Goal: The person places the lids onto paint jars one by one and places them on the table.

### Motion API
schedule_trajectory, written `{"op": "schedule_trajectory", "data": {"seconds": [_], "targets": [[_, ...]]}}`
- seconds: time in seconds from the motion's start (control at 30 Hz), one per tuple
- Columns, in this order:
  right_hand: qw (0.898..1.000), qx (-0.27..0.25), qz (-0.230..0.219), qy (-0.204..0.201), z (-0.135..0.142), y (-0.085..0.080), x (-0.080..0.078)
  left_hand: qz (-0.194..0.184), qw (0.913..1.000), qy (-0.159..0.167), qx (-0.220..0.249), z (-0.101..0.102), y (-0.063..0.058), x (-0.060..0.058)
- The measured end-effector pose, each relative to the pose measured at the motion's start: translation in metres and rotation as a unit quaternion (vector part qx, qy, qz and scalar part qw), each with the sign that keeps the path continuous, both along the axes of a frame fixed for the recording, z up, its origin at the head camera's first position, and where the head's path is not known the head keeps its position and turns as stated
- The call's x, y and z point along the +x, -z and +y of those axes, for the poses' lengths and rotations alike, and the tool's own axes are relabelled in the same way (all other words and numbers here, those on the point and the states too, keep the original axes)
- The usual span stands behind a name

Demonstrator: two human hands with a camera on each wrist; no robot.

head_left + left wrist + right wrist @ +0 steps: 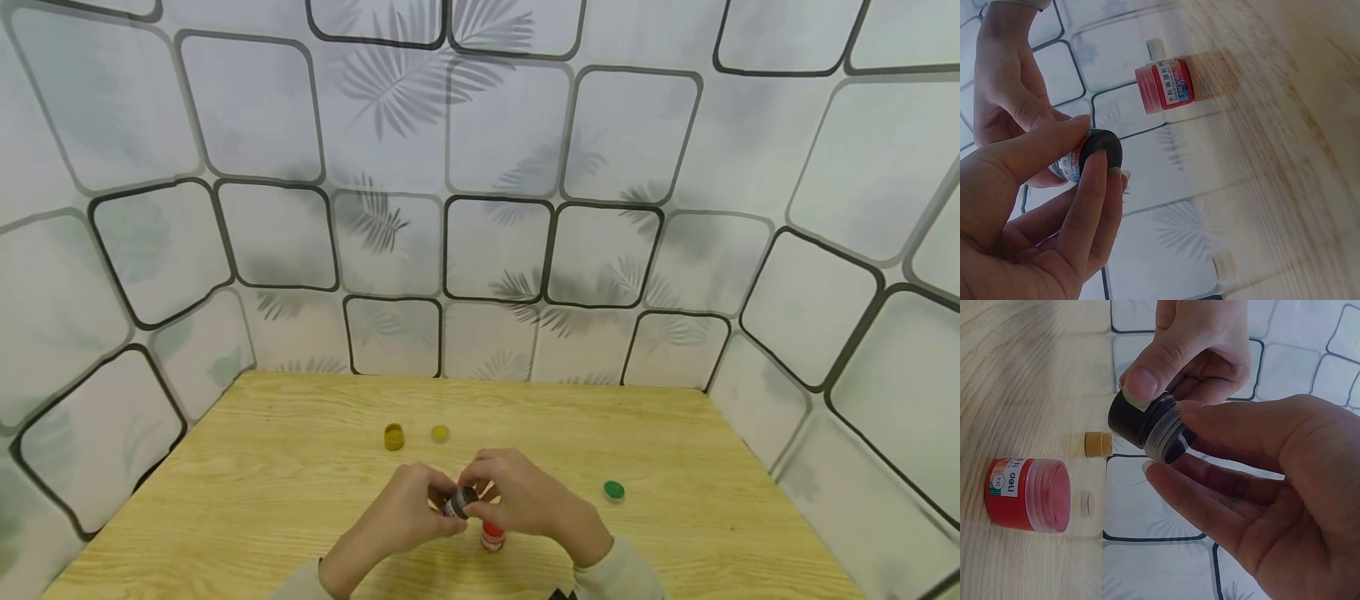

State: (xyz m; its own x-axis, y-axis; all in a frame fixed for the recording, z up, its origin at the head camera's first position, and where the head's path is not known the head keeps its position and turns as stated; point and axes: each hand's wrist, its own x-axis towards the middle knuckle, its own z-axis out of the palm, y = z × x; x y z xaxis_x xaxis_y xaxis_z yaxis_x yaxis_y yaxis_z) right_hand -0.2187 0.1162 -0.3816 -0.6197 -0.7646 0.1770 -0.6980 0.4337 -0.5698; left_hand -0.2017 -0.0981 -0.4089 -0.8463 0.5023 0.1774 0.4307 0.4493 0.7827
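Above the front part of the table, both hands meet at a small jar of black paint (1132, 422). My left hand (416, 504) grips the dark jar body, fingers and thumb around it. With thumb and fingertips, my right hand (525, 496) pinches the clear ridged screw lid (1163, 440), which sits at the jar's mouth. The jar is tilted on its side. Just below the hands, a red paint jar (492, 537) stands upright on the table with its clear lid on and a printed label (1174, 82).
Toward the back of the wood-grain table (300, 467) stands a yellow paint jar (393, 437) without a lid. A small yellow lid (440, 433) lies to its right. Right of the hands lies a green lid (614, 490). Patterned cloth walls (502, 250) rise behind the table and at both sides.
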Motion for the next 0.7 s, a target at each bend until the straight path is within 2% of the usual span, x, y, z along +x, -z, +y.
{"op": "schedule_trajectory", "data": {"seconds": [0.27, 0.57, 0.7], "targets": [[1.000, 0.008, 0.012, 0.010, -0.0004, -0.0008, 0.0004, 0.002, 1.0000, 0.005, 0.004, -0.0004, -0.0004, 0.0005], [1.000, 0.000, 0.003, 0.010, -0.0021, -0.0006, 0.0010, 0.009, 0.9999, 0.008, 0.004, -0.0019, 0.0000, -0.0006], [0.999, -0.018, 0.031, -0.004, -0.0027, 0.0001, 0.0012, 0.005, 0.9998, 0.015, 0.011, -0.0044, -0.0007, -0.0026]]}}
